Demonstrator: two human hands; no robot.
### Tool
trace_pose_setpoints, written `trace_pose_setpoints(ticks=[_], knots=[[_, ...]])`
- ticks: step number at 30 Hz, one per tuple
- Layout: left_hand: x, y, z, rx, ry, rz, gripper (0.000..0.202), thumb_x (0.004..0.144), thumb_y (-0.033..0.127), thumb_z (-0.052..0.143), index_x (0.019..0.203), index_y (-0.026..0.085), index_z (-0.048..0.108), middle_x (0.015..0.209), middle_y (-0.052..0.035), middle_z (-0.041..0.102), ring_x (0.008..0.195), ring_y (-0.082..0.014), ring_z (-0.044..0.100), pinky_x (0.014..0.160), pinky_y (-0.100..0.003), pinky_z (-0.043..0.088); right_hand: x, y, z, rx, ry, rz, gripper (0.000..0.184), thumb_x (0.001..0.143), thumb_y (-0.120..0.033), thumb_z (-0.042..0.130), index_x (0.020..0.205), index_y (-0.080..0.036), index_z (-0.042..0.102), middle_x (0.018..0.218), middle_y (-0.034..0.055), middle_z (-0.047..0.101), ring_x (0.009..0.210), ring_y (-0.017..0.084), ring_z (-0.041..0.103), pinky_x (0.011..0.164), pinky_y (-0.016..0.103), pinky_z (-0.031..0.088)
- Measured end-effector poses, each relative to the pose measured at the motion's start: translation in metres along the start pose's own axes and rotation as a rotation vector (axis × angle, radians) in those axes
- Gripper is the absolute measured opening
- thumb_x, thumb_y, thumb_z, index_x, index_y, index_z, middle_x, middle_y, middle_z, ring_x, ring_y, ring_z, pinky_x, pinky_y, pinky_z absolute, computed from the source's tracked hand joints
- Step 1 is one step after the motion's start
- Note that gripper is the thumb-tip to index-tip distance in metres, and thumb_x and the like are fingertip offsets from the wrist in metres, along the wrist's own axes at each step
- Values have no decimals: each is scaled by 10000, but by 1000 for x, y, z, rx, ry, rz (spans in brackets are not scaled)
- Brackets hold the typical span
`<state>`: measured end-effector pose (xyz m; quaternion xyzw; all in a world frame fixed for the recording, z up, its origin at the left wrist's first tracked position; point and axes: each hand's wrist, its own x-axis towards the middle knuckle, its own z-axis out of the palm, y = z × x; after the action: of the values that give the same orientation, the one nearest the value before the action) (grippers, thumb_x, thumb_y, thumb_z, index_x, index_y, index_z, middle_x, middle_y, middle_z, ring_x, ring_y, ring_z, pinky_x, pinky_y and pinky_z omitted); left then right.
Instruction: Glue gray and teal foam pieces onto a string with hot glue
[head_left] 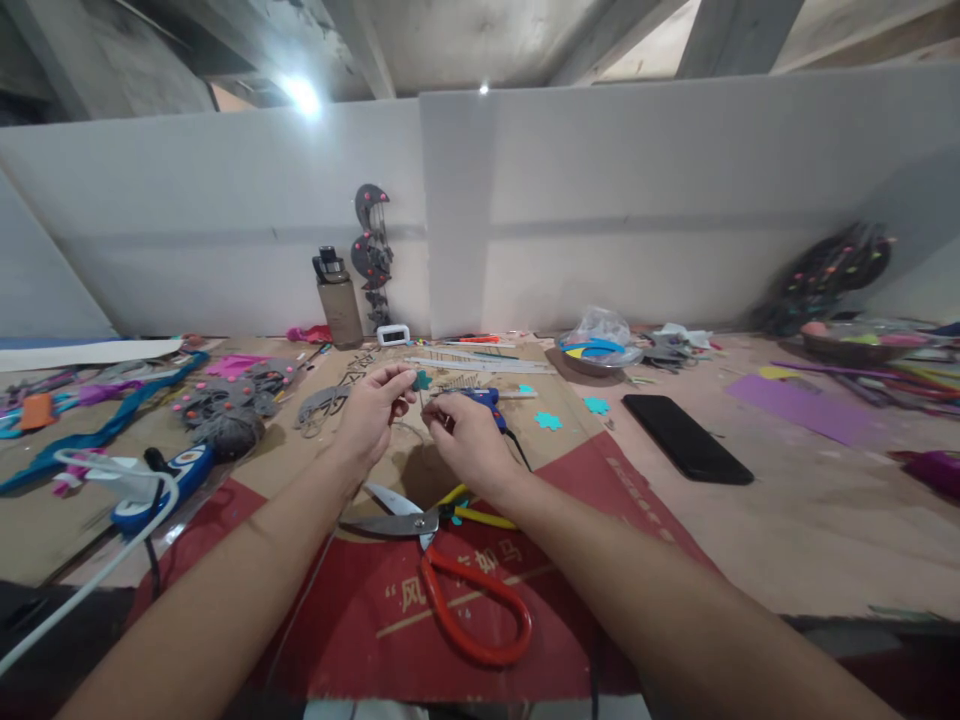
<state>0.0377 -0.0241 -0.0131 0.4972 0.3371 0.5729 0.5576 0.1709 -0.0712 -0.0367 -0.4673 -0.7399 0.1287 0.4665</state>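
Between the thumb and fingers of my left hand (379, 405) is a small teal flower-shaped piece (423, 380). Close beside it on the right, my right hand (469, 435) is closed in a pinch; a thin strand seems to run by its fingertips, too fine to make out. Below both hands lie scissors with red handles (480, 610), blades apart, and yellow-handled pliers (484, 517) partly under my right arm. A blue glue gun (484, 398) rests just behind my right hand. Turquoise flower cutouts (548, 421) lie to the right of it.
A red and brown cardboard sheet (360, 640) covers the middle. A black phone (686, 438) lies at right, a plastic-wrapped bowl (596, 350) behind. At left are a blue power strip (169, 490), a white cable and grey yarn (232, 430). A bottle (341, 310) stands by the wall.
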Motion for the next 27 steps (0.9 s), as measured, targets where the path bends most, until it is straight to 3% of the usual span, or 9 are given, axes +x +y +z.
trace_pose_setpoints(ticks=[10, 16, 20, 24, 27], knots=[[0, 3, -1, -112, -33, -94, 226, 590, 227, 750, 742, 136, 610, 635, 14, 610, 579, -80, 581, 502, -178, 369, -3, 7, 8, -70, -96, 22, 155, 779, -106, 472, 753, -178, 607, 775, 27, 630, 714, 121, 542, 666, 218, 388], [3, 1, -3, -119, 1, -45, 265, 588, 247, 765, 774, 136, 613, 640, 16, 609, 566, -81, 585, 456, -161, 338, -1, 2, 7, -150, -223, 42, 184, 848, -216, 490, 836, -184, 670, 856, 55, 670, 798, 129, 585, 734, 215, 401], [6, 3, -7, -147, -2, -15, 277, 586, 260, 771, 777, 140, 610, 622, 24, 598, 539, -67, 560, 445, -152, 331, 4, -7, -12, -161, -290, -52, 295, 884, -361, 459, 787, -172, 663, 820, 58, 659, 762, 133, 567, 702, 227, 387], [8, 6, -11, -157, 0, -6, 280, 585, 262, 774, 768, 133, 607, 630, 11, 607, 541, -64, 560, 443, -148, 336, 15, -1, -38, -168, -123, 76, 432, 927, -435, 311, 754, -182, 616, 735, 34, 632, 678, 134, 544, 624, 239, 362], [10, 7, -13, -182, 6, 1, 287, 582, 261, 777, 775, 136, 606, 648, 11, 611, 545, -62, 563, 440, -147, 337, 18, 18, -47, -310, 6, 185, 347, 911, -389, 352, 820, -175, 610, 824, 76, 645, 751, 160, 569, 670, 258, 382]])
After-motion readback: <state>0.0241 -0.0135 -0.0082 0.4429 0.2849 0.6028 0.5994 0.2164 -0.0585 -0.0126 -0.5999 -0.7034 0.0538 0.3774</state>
